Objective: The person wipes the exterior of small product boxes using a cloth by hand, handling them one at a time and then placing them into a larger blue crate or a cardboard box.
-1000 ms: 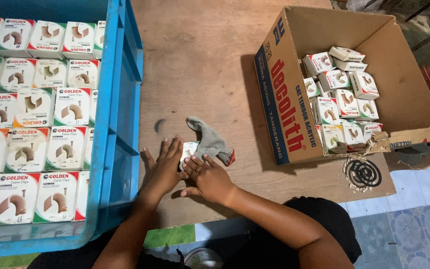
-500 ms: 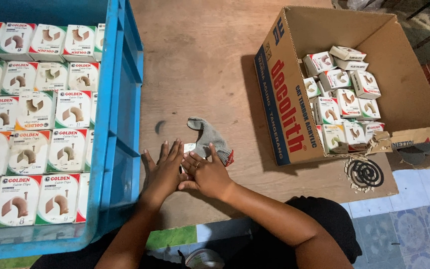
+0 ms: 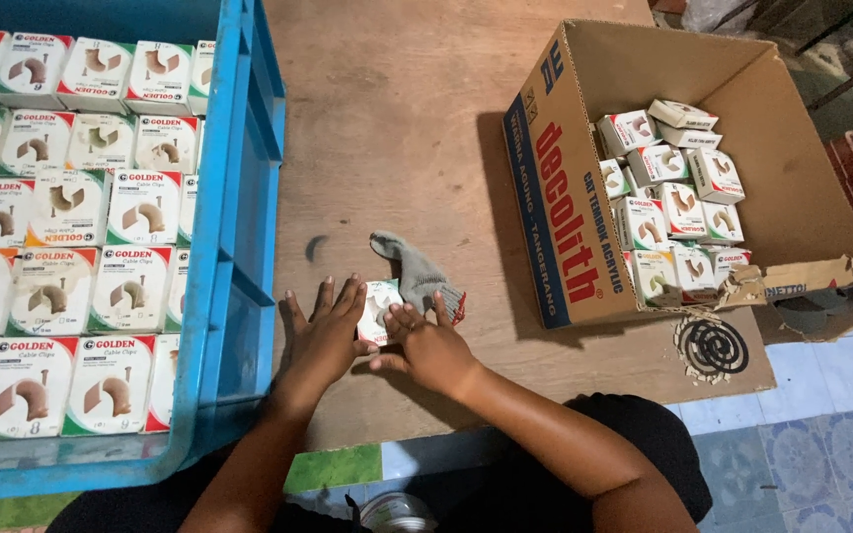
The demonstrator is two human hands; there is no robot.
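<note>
**Pressing a small box flat between two hands**

Working near the front edge of the wooden table (image 3: 397,118), the left hand (image 3: 323,336) lies palm down with fingers spread, its fingertips on the left side of a small white box (image 3: 379,308); it clasps nothing. The right hand (image 3: 428,347) also rests open, fingers over the box's lower right corner, so the box sits pinned between them against the tabletop. A grey glove (image 3: 415,271) lies just behind the box, touching it. To handle this well, I judge both hands should press evenly from opposite sides, keeping the glove clear of the flaps.

Further left, a blue crate (image 3: 239,227) holds rows of matching white boxes (image 3: 71,207). At the far right, an open cardboard carton (image 3: 565,188) holds more small boxes (image 3: 668,197), with a black coil (image 3: 711,347) by its front corner.

Compared with half a second ago, the hands and box sit almost unchanged, the fingers only slightly closer together.
</note>
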